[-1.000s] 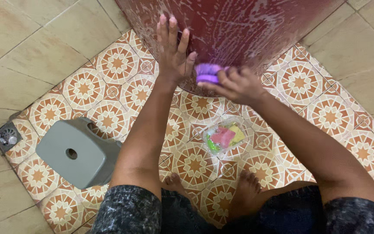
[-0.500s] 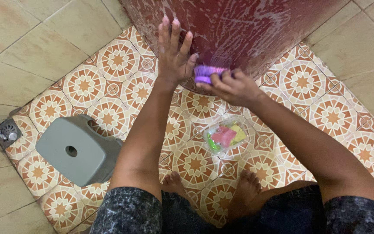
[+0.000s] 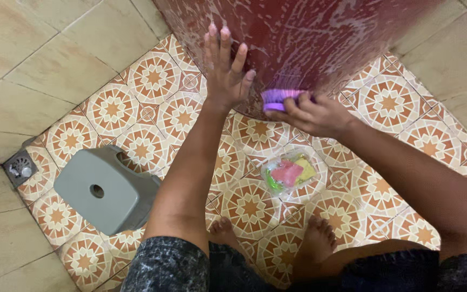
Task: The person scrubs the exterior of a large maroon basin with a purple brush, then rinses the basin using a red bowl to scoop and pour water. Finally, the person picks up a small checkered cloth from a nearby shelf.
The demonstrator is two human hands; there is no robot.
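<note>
The soapy red tub is being steadied by the flat, open left hand while a purple brush is being gripped tight in the right hand for scrubbing.

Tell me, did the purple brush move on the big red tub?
Yes. The brush in the right hand slid right, away from the left hand, which stays flat on the tub.

Purple brush, soapy dark-red barrel, grey stool, orange-and-cream star-patterned floor tiles.
</note>
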